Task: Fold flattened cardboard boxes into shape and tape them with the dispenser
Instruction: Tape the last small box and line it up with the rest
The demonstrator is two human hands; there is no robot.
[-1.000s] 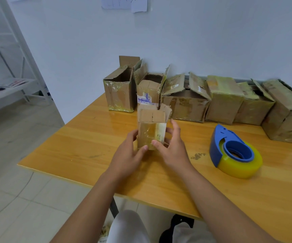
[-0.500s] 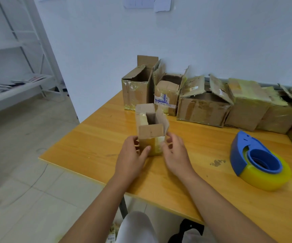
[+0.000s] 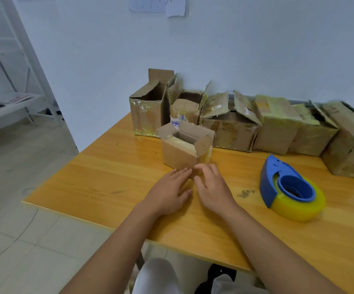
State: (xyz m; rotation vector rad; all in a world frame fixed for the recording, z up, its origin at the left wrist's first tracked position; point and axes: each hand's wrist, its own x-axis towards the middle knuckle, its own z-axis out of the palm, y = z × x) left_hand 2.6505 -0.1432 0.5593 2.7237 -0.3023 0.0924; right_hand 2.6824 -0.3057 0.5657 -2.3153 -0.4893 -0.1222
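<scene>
**One small box upright, two hands just off it**

One small cardboard box stands upright on the wooden counter, its top flaps open and glossy yellowish tape along its sides. The left hand lies flat on the counter just in front of it, fingers straight and spread, grip holding nothing. The right hand hovers beside it, fingers loosely bent and blurred near the box's lower corner; whether they touch the cardboard cannot be told, and they hold nothing.

One tape dispenser, blue plastic round a thick yellow roll, lies well to the right. Six larger boxes, creased, worn and patched with tape, line the wall behind; several have open flaps.
</scene>
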